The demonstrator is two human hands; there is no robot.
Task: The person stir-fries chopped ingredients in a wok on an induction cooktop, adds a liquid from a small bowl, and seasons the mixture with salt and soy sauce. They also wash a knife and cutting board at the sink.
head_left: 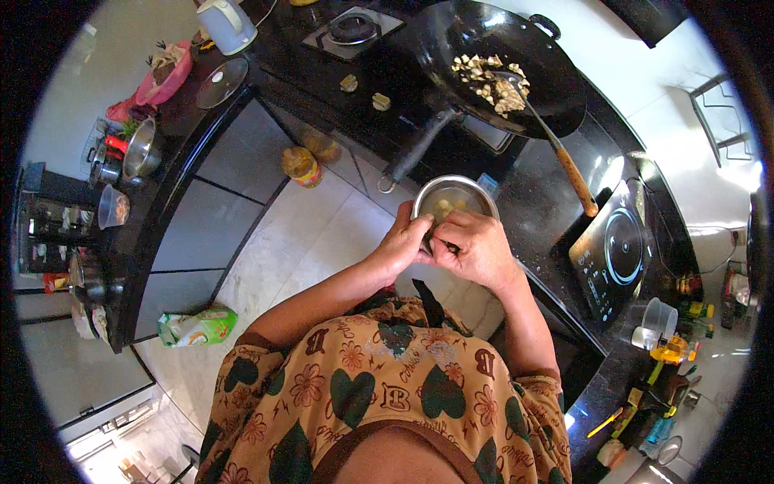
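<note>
In front of my body, a round metal bowl (488, 196) holds pale chunks in a cloudy liquid. My left hand (401, 247) grips its left side near the rim. Over the bowl's near edge, the fingers of my right hand (477, 248) are curled together beside my left thumb. Something small and dark shows at those right fingertips, too hidden to name. Beyond the bowl stands a large black wok (556, 93) with chopped, pale-brown food (501, 90) in it. A spatula (571, 173) with a wooden handle leans in the wok, its handle end over the counter.
An induction cooktop (617, 250) lies on the right counter, with a clear plastic tub (659, 319) and bottles nearer me. The wok's long handle (419, 149) points toward me. On the left counter are a metal basin (143, 149) and a glass lid (223, 83). A green bag (211, 327) is on the floor.
</note>
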